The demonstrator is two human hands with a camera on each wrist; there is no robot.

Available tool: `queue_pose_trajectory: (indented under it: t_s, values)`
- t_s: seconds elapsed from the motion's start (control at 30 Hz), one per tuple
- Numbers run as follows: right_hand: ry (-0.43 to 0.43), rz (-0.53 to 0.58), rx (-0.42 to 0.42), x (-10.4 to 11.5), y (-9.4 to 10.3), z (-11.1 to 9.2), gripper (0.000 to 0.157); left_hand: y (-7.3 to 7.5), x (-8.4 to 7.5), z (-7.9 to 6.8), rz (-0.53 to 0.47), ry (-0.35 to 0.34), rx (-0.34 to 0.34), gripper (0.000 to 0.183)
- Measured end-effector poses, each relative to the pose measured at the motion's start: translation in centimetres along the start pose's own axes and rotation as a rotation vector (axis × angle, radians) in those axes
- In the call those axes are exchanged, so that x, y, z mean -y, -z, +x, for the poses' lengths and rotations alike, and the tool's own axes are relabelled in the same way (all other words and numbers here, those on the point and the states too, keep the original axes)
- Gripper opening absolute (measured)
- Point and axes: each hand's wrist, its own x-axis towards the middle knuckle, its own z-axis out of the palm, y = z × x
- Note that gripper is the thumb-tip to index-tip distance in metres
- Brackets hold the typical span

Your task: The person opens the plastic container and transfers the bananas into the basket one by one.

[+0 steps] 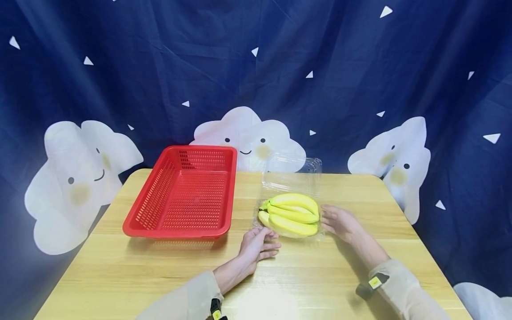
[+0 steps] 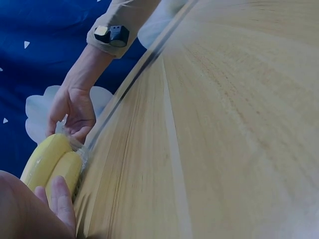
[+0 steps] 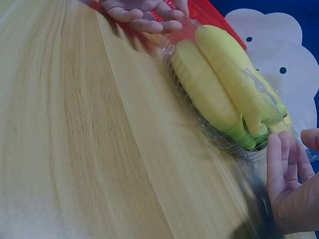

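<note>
Several yellow bananas (image 1: 294,213) lie in a clear plastic clamshell box (image 1: 256,221), stems toward the left. Its transparent lid (image 1: 290,180) is raised at the back. My left hand (image 1: 256,249) is at the box's front left corner, fingers loosely extended; whether the thumb touches the rim is hard to tell. At the right end of the box is my right hand (image 1: 340,222), its fingers (image 3: 274,164) fairly straight against or close to the plastic. In the left wrist view the bananas (image 2: 52,157) show between both hands.
A red perforated plastic basket (image 1: 230,213) stands on the wooden table (image 1: 312,280), left of the box. Behind the table hangs a dark blue curtain (image 1: 224,58) with white clouds and triangles.
</note>
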Motion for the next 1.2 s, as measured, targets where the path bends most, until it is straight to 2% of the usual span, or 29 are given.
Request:
queue_pose_trajectory:
  t_s: [0.2,0.4,0.57,0.77,0.93,1.2]
  values:
    - [-0.012,-0.009,-0.012,0.2,-0.3,0.1,0.066,0.1,-0.1,-0.2,0.015,0.028,0.001,0.026]
    - [-0.011,-0.004,-0.009,0.2,-0.3,0.2,0.066,0.1,-0.2,-0.8,0.042,0.062,0.034,0.043]
    - [-0.009,0.004,-0.004,0.1,-0.2,0.2,0.065,0.2,-0.9,-1.1,0.097,0.116,0.126,0.06]
    - [-0.009,0.013,-0.002,0.1,-0.2,0.1,0.062,0.4,-2.2,-1.7,0.172,0.141,0.231,0.072]
    - [-0.004,0.024,0.003,0.1,-0.3,0.0,0.053,0.3,-2.9,-2.2,0.239,0.127,0.3,0.073]
    - [-0.001,0.012,0.007,0.1,-0.2,0.1,0.051,0.5,-5.0,-1.9,0.388,0.082,0.481,0.068]
